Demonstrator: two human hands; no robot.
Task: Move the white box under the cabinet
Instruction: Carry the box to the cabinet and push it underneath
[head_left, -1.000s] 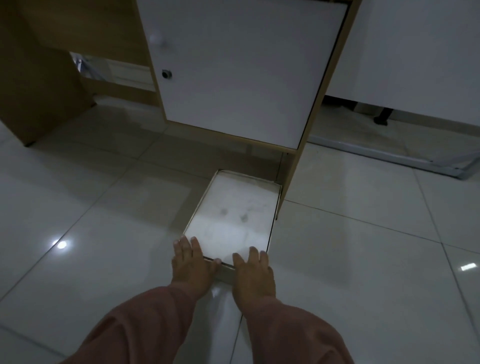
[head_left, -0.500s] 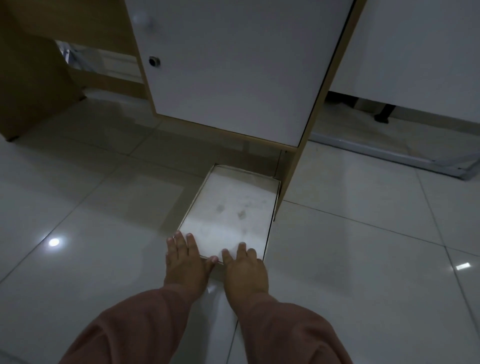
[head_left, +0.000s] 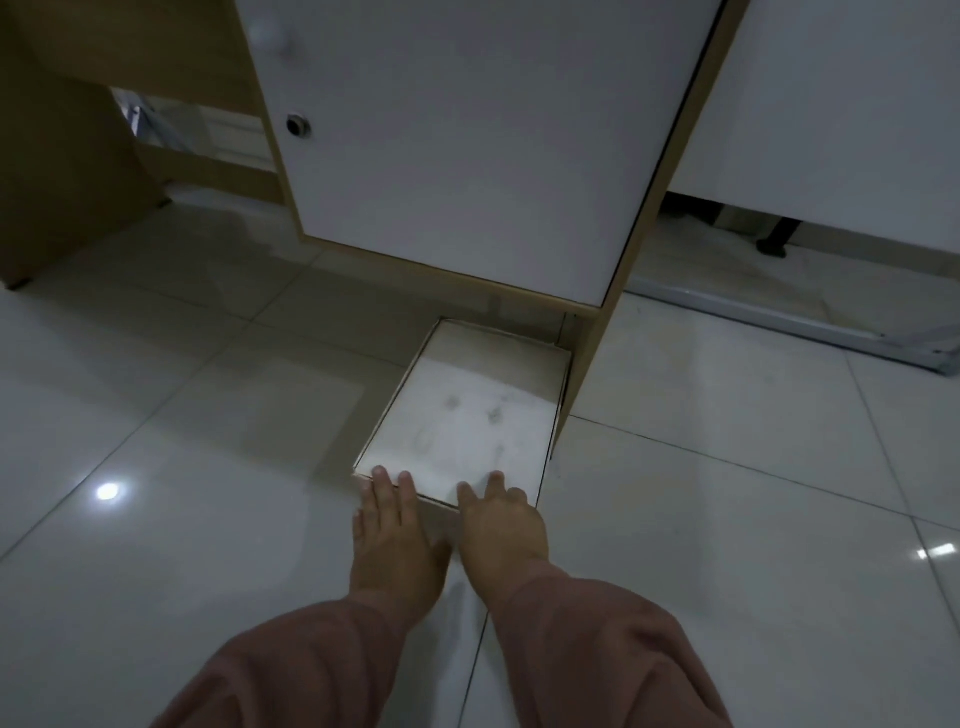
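A flat white box (head_left: 467, 415) with a smudged lid lies on the tiled floor, its far end just at the bottom edge of the cabinet (head_left: 467, 156). The cabinet has a white door with a round lock and a wooden side panel beside the box on the right. My left hand (head_left: 389, 535) and my right hand (head_left: 501, 525) lie flat on the floor against the box's near edge. Their fingertips rest on the lid and nothing is gripped. Pink sleeves cover both forearms.
A wooden panel (head_left: 62, 156) stands at the far left. Right of the cabinet is a white panel (head_left: 841, 104) with a gap beneath and a metal rail (head_left: 779, 317) along the floor. Glossy floor tiles (head_left: 182, 493) spread out on both sides.
The box has slid a little further toward the cabinet, with both hands following its near edge. The camera has tilted closer to the cabinet.
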